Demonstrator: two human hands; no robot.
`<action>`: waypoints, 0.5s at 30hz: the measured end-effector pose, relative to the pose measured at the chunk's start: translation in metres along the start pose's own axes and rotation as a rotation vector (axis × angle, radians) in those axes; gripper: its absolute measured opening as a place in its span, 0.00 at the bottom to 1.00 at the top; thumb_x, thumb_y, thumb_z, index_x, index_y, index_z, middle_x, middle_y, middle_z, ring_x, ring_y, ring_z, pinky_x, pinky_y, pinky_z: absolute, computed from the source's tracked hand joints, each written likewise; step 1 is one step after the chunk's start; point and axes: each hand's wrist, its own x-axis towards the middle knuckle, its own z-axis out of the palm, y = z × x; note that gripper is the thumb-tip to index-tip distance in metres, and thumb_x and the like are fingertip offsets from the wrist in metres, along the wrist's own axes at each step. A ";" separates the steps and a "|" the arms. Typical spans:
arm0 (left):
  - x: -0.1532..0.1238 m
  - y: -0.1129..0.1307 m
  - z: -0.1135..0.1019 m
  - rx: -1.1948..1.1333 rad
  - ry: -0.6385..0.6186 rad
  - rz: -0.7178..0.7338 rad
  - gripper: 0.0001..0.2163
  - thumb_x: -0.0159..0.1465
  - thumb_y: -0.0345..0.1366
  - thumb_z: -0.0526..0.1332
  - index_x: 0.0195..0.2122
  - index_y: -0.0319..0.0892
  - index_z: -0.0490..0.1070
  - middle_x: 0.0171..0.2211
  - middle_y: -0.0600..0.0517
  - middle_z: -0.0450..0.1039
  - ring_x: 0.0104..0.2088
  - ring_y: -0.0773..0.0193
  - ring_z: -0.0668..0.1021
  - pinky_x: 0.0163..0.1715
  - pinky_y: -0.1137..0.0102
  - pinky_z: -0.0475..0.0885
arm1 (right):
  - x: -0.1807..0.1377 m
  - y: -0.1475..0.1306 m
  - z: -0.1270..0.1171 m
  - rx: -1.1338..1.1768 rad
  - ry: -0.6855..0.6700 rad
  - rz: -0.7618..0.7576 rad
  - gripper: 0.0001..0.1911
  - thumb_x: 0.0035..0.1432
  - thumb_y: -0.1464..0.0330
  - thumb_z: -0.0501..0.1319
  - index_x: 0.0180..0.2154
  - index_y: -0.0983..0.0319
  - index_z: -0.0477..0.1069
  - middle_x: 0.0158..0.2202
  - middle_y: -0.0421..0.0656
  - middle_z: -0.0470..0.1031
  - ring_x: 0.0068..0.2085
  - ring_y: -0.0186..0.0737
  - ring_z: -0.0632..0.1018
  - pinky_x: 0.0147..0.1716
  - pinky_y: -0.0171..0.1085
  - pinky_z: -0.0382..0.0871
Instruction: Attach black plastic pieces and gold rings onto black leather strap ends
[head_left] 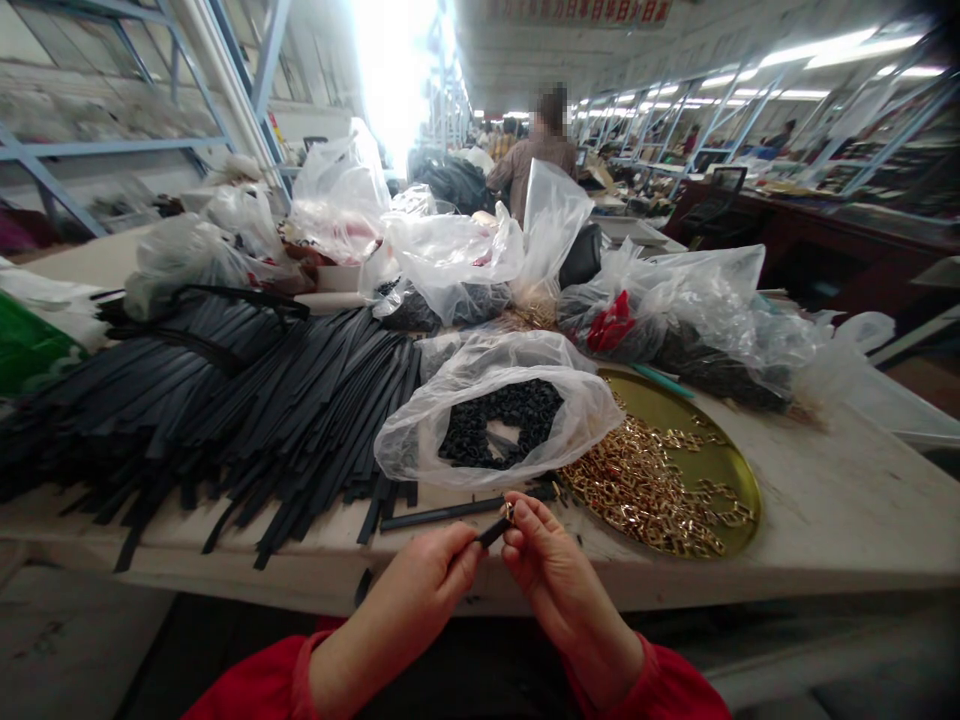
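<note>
My left hand (435,578) is closed on a black strap (491,533), its end sticking out past the thumb toward the right. Between the thumb and fingers of my right hand (541,548) is a small gold buckle (510,511), held at the strap's end. Whether the strap passes through the buckle I cannot tell. Just behind my hands another black strap (442,514) lies along the table. A clear plastic bag (405,450) stands open beyond it, with small black loops (495,410) inside. To the right, a round gold tray (739,475) carries a heap of gold buckles (637,490).
Many long black straps (300,420) spread over the left of the table (825,530). Filled plastic bags (450,250) line the back. A teal tool (661,380) lies behind the tray. Farther off, a person (521,165) stands facing away.
</note>
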 end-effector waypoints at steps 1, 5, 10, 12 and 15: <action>0.000 0.001 0.001 -0.018 0.007 -0.004 0.12 0.63 0.39 0.46 0.25 0.42 0.62 0.25 0.55 0.66 0.27 0.67 0.68 0.27 0.75 0.59 | -0.001 0.000 0.001 -0.018 -0.004 -0.012 0.14 0.41 0.68 0.69 0.34 0.61 0.71 0.23 0.33 0.70 0.21 0.22 0.70 0.20 0.22 0.69; 0.000 0.004 0.001 -0.020 0.032 0.013 0.12 0.64 0.39 0.46 0.28 0.42 0.64 0.28 0.53 0.69 0.30 0.66 0.69 0.30 0.74 0.61 | -0.002 0.001 0.008 -0.134 -0.026 -0.103 0.13 0.42 0.64 0.68 0.32 0.62 0.72 0.22 0.34 0.70 0.20 0.23 0.69 0.19 0.23 0.67; -0.002 0.006 -0.002 0.036 0.044 0.052 0.12 0.64 0.37 0.46 0.36 0.43 0.68 0.36 0.50 0.72 0.37 0.62 0.72 0.37 0.72 0.62 | 0.005 0.001 0.002 -0.196 -0.013 -0.190 0.16 0.42 0.65 0.68 0.36 0.59 0.72 0.27 0.36 0.72 0.23 0.24 0.69 0.22 0.24 0.66; -0.002 0.004 -0.003 0.053 0.041 0.054 0.12 0.64 0.37 0.46 0.35 0.43 0.68 0.36 0.50 0.72 0.37 0.62 0.72 0.37 0.72 0.62 | 0.009 0.002 -0.004 -0.274 -0.026 -0.236 0.16 0.44 0.64 0.67 0.37 0.59 0.73 0.27 0.36 0.72 0.23 0.25 0.69 0.23 0.25 0.65; 0.000 0.001 -0.001 0.060 0.027 0.045 0.12 0.64 0.37 0.47 0.34 0.43 0.69 0.34 0.51 0.72 0.35 0.62 0.72 0.35 0.73 0.63 | 0.012 0.004 -0.011 -0.354 -0.017 -0.237 0.15 0.46 0.63 0.66 0.37 0.60 0.73 0.27 0.38 0.73 0.23 0.27 0.69 0.23 0.27 0.65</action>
